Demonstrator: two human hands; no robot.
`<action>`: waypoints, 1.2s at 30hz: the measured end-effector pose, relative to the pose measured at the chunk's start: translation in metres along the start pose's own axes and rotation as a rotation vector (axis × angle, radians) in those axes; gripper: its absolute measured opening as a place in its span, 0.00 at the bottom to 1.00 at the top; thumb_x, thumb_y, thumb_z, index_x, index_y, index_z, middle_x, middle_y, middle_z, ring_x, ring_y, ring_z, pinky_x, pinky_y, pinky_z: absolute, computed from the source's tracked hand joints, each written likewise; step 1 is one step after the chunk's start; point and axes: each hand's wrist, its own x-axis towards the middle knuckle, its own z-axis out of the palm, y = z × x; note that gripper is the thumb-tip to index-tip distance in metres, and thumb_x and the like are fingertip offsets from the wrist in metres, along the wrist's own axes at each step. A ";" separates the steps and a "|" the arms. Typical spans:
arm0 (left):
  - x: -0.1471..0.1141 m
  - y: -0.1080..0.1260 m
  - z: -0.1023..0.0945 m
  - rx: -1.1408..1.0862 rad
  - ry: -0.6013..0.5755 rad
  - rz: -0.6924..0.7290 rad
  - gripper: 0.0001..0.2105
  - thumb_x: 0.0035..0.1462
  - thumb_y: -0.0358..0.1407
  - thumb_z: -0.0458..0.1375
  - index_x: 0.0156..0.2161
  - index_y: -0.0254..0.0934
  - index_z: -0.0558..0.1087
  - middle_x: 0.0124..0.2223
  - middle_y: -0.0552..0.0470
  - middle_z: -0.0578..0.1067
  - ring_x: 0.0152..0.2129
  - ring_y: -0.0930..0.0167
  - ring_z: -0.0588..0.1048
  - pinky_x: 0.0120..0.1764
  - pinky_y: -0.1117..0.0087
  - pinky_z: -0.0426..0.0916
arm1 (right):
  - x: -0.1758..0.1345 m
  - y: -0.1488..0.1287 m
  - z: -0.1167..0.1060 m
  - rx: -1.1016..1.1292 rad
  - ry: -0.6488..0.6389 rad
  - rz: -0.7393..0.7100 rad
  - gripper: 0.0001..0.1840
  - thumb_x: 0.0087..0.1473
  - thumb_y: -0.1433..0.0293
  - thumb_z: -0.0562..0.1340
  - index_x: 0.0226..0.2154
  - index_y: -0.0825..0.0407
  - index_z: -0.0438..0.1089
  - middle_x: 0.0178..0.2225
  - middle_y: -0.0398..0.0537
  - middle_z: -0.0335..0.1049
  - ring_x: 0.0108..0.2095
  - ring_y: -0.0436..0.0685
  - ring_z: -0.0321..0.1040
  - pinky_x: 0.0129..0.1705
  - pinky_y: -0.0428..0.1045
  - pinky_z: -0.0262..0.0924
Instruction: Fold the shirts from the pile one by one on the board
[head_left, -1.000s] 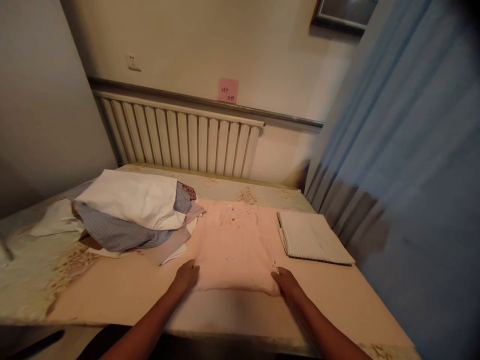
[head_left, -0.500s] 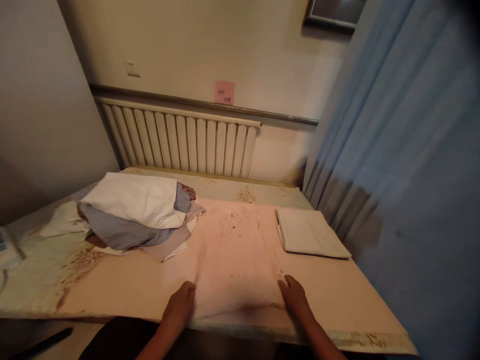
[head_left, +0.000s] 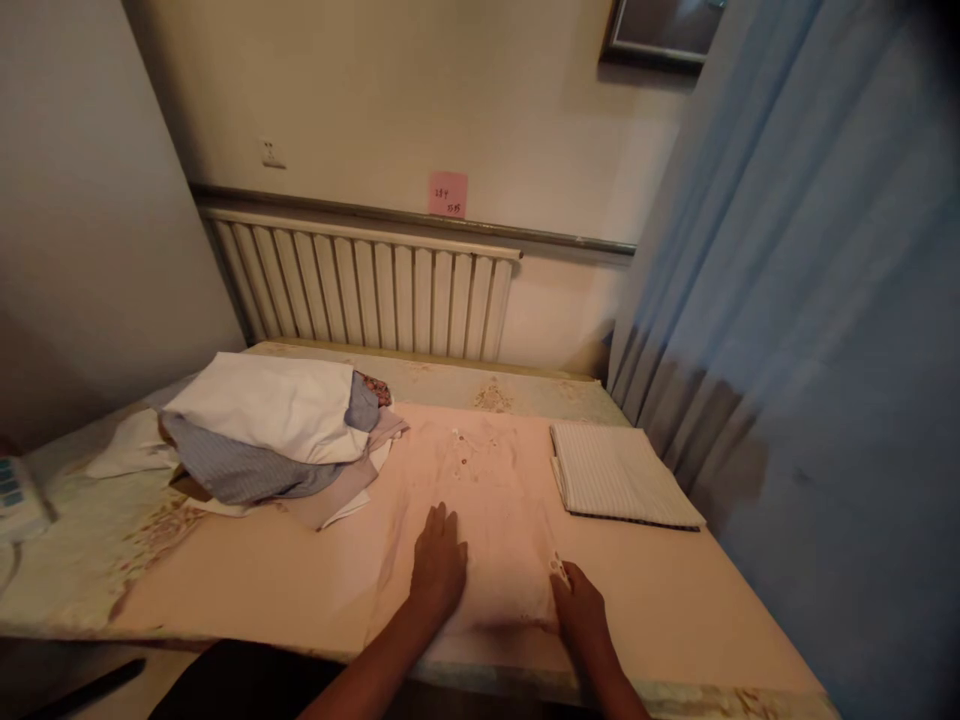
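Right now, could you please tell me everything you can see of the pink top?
The pink top looks like thin, soft fabric, spread fairly flat with light creases on the peach cloth. Near its far end are small button-like dots; lace-like trim shows at its right edge. The left hand rests on it, palm down; the right hand pinches that edge.

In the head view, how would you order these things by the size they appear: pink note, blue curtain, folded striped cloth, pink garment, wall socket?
1. Blue curtain
2. Pink garment
3. Folded striped cloth
4. Pink note
5. Wall socket

This is apparent size only; they stand at different distances.
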 end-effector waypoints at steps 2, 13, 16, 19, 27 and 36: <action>0.001 -0.011 -0.001 0.038 -0.007 -0.021 0.24 0.59 0.31 0.47 0.61 0.29 0.61 0.68 0.36 0.54 0.66 0.58 0.48 0.62 0.56 0.50 | 0.000 0.001 0.000 0.017 -0.008 0.000 0.20 0.54 0.58 0.49 0.38 0.50 0.69 0.37 0.51 0.76 0.37 0.58 0.72 0.38 0.47 0.60; 0.015 -0.071 -0.040 0.061 -0.015 -0.368 0.14 0.63 0.39 0.43 0.47 0.34 0.65 0.50 0.38 0.71 0.46 0.62 0.72 0.44 0.63 0.64 | 0.002 0.005 -0.001 0.033 -0.038 0.016 0.21 0.53 0.56 0.49 0.39 0.50 0.70 0.37 0.50 0.76 0.39 0.59 0.72 0.40 0.48 0.61; 0.023 -0.081 -0.042 0.032 -0.070 -0.405 0.13 0.64 0.40 0.42 0.43 0.35 0.65 0.43 0.42 0.75 0.41 0.63 0.75 0.38 0.65 0.64 | 0.003 0.005 -0.002 0.039 -0.034 0.001 0.21 0.52 0.56 0.50 0.37 0.50 0.70 0.36 0.49 0.76 0.38 0.59 0.72 0.39 0.48 0.61; 0.026 -0.086 -0.039 0.017 -0.102 -0.421 0.12 0.64 0.39 0.42 0.42 0.36 0.65 0.40 0.42 0.77 0.40 0.62 0.76 0.36 0.65 0.64 | 0.005 0.005 -0.001 0.024 -0.023 0.001 0.20 0.51 0.56 0.50 0.35 0.50 0.70 0.34 0.50 0.76 0.36 0.59 0.71 0.38 0.48 0.61; 0.017 -0.089 -0.038 0.027 -0.063 -0.412 0.13 0.65 0.36 0.39 0.49 0.38 0.62 0.45 0.43 0.77 0.41 0.63 0.76 0.36 0.65 0.62 | 0.003 0.005 -0.001 0.026 -0.012 -0.022 0.19 0.52 0.57 0.50 0.34 0.50 0.71 0.32 0.47 0.75 0.34 0.58 0.71 0.36 0.47 0.61; 0.014 -0.071 -0.043 0.108 -0.013 -0.336 0.14 0.61 0.34 0.44 0.47 0.33 0.67 0.47 0.38 0.74 0.45 0.59 0.73 0.45 0.61 0.63 | 0.001 0.005 -0.001 0.022 -0.011 -0.004 0.19 0.52 0.57 0.51 0.36 0.50 0.71 0.34 0.48 0.76 0.36 0.58 0.72 0.37 0.48 0.61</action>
